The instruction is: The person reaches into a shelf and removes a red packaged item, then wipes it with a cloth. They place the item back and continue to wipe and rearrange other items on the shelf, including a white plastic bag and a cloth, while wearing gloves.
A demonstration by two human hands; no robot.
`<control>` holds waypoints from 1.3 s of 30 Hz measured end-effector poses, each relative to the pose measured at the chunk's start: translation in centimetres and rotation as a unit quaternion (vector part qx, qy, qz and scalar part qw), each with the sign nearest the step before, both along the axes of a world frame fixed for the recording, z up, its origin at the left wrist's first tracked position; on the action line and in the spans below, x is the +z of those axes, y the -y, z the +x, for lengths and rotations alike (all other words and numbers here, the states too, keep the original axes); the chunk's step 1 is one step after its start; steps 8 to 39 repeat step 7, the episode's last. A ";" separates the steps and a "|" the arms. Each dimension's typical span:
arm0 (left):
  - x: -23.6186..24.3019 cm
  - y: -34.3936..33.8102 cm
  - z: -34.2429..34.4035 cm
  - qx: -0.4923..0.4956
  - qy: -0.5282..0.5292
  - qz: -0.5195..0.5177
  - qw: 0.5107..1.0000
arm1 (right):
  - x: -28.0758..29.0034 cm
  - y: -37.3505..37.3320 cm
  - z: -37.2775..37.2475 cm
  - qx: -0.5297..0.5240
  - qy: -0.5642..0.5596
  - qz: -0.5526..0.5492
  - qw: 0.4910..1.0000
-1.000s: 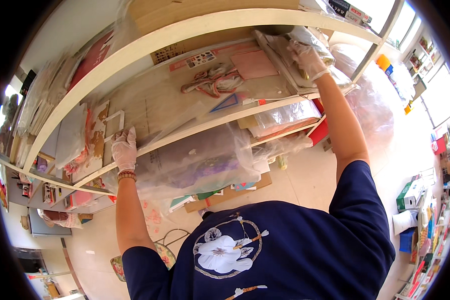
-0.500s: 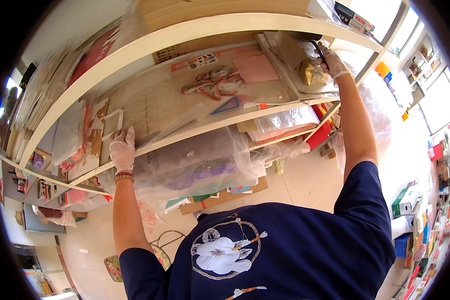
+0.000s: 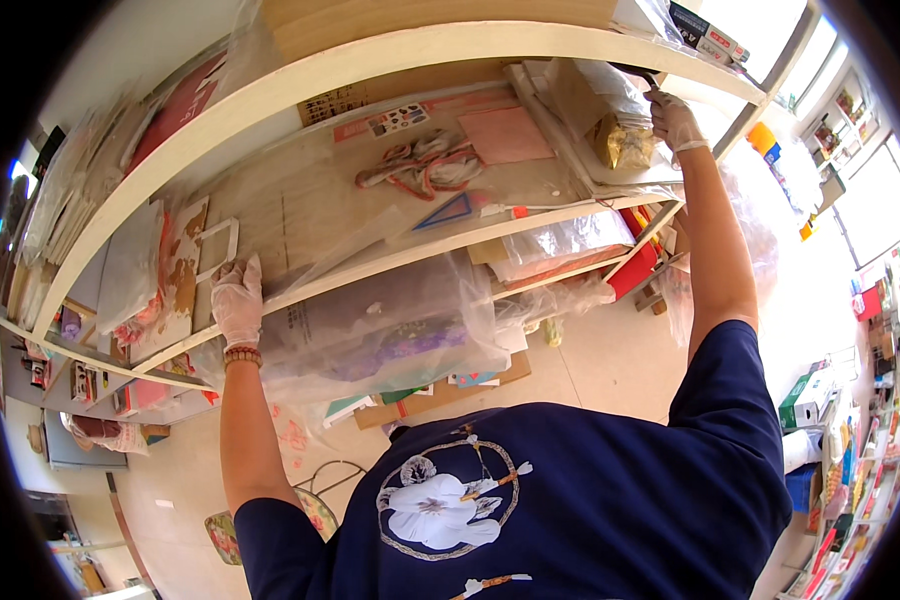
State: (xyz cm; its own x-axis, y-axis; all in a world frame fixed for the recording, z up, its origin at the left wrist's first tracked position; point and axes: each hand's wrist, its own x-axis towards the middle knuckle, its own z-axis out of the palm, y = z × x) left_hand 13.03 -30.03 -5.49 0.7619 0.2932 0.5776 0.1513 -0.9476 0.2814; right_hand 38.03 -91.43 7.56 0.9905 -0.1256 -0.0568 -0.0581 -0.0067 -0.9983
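Observation:
My left hand (image 3: 237, 305), in a thin translucent glove with a beaded bracelet at the wrist, lies over the front edge of the cream metal shelf (image 3: 370, 262). Its fingers stretch onto the board, beside a flat white frame (image 3: 220, 248). At the shelf's right end my right hand (image 3: 677, 122), gloved too, has its fingers closed on a dark, thin, curved object (image 3: 638, 71); most of that is hidden. Just left of this hand is a gold-wrapped block (image 3: 625, 143). Crumpled work gloves (image 3: 420, 165), a pink sheet (image 3: 508, 134) and a blue set square (image 3: 444, 211) lie on the board.
An upper shelf beam (image 3: 450, 38) crosses above my hands, and a slanting post (image 3: 760, 105) stands right of my right hand. Plastic-wrapped goods (image 3: 380, 325) sit beneath the shelf. Stacked sheets in plastic (image 3: 80, 190) fill the left side. A round-seated stool (image 3: 315, 512) stands on the floor.
My right hand has moved slightly right, away from the gold-wrapped block, and the dark curved object has shifted with it. My left hand stays on the shelf edge; the view has shifted slightly.

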 end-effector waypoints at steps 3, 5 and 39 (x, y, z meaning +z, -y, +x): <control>-0.1 0.0 0.0 -0.012 0.024 -0.002 1.000 | -0.4 0.4 -0.4 0.016 -0.020 0.010 1.000; -0.1 0.1 0.1 0.003 0.010 0.006 1.000 | -1.1 1.3 -0.5 0.039 -0.012 0.026 0.999; 0.1 0.1 0.1 0.014 0.002 0.013 1.000 | -1.1 1.0 -0.6 0.043 -0.011 0.031 0.999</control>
